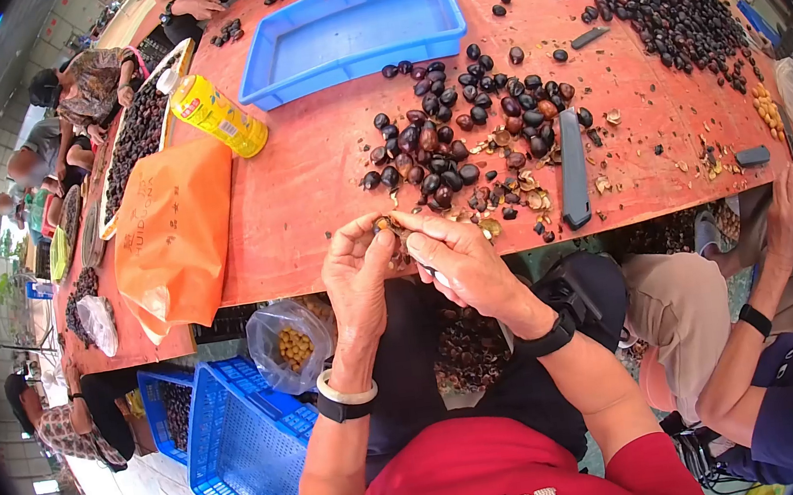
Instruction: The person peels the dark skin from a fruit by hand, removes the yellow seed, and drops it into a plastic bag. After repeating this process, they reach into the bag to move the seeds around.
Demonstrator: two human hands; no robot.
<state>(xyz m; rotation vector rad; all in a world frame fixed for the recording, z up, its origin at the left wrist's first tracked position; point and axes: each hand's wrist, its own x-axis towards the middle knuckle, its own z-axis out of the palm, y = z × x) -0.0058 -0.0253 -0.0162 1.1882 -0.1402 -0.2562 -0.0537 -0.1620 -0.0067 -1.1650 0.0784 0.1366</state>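
Both of my hands meet near the table's front edge. My left hand [356, 264] pinches a small brownish nut [382, 224] between thumb and fingers. My right hand [463, 261] touches the same nut with its fingertips and has its fingers curled round a small tool with a whitish part [439, 278], mostly hidden in the palm. Just beyond my hands lies a loose pile of dark brown nuts [428, 145], with broken shell pieces [534, 199] at its near right side. A grey bar-shaped object [573, 169] rests right of the pile.
On the red table [308, 174] stand a blue tray [350, 30], a yellow bottle [220, 116] and an orange bag [177, 235]. A big dark nut heap [654, 3] is back right. Blue crates [244, 454] and a bag of yellow kernels [292, 344] sit below left. A co-worker's hands [788, 209] are at right.
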